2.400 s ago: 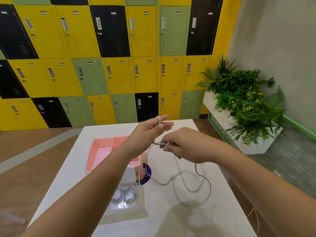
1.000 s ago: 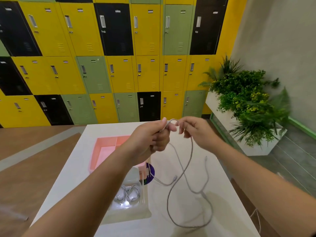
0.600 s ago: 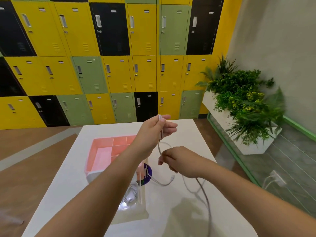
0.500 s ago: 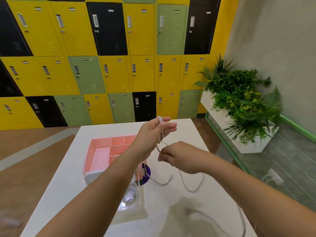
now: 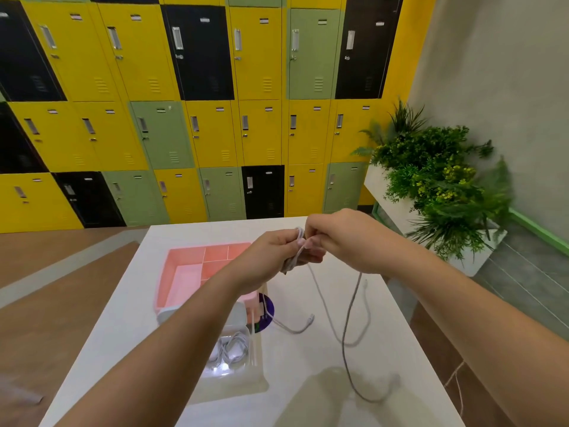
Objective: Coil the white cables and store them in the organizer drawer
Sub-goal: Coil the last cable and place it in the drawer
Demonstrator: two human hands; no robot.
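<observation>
Nearest, at 5 o'clock in frame, the slack tail of the white cable (image 5: 347,328) drops from the hands and loops on the white table (image 5: 123,318). The lowest loop lies near the table's right edge. At 7 o'clock from the hands is the clear organizer drawer (image 5: 257,375), with coiled cables (image 5: 229,352) already inside. Just beyond it is a purple disc (image 5: 267,308), then a pink divided tray (image 5: 184,272) at 9 o'clock from the hands.

Both hands are raised over the table and touching. The left hand (image 5: 271,257) has its fingers curled round a small bundle of loops. The right hand (image 5: 341,238) pinches the strand at the top of the bundle, thumb and forefinger closed on it.

Far off are lockers (image 5: 212,134) at 12 o'clock and a planter (image 5: 431,180) at 2 o'clock.

Risks:
- The long tail could snag the table edge or slide off, and its weight could drag loops out of the left hand.
- The free plug (image 5: 311,317) sits near the disc and drawer and could catch there as the cable is drawn in.
- The loops look uneven, so a loose hold could let the bundle spring open before it reaches the drawer.
</observation>
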